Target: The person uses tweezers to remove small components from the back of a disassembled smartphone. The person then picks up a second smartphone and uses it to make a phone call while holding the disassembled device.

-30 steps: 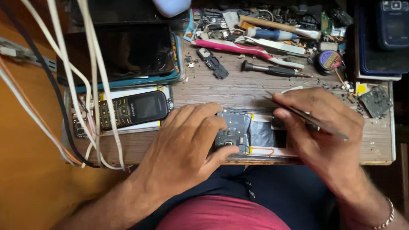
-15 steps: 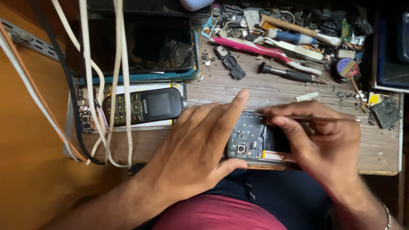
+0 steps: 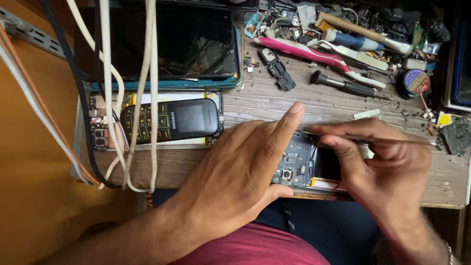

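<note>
We have the opened smartphone with its back cover off and dark circuit board bared [image 3: 299, 164] lying at the near edge of the worn wooden counter [image 3: 274, 105], so the opening looks done and the work inside is under way. Our left hand [image 3: 240, 172] presses down on it, forefinger raised, its grip closed on the phone's near side. Our right hand [image 3: 387, 164] pinches thin metal tweezers [image 3: 387, 141], tips at the board's upper edge. Behind lie a black keypad phone [image 3: 169, 120] on a yellow-edged opened handset, and a round purple-labelled reel of wire [image 3: 414, 82] at the right, beside a small yellow tag.
</note>
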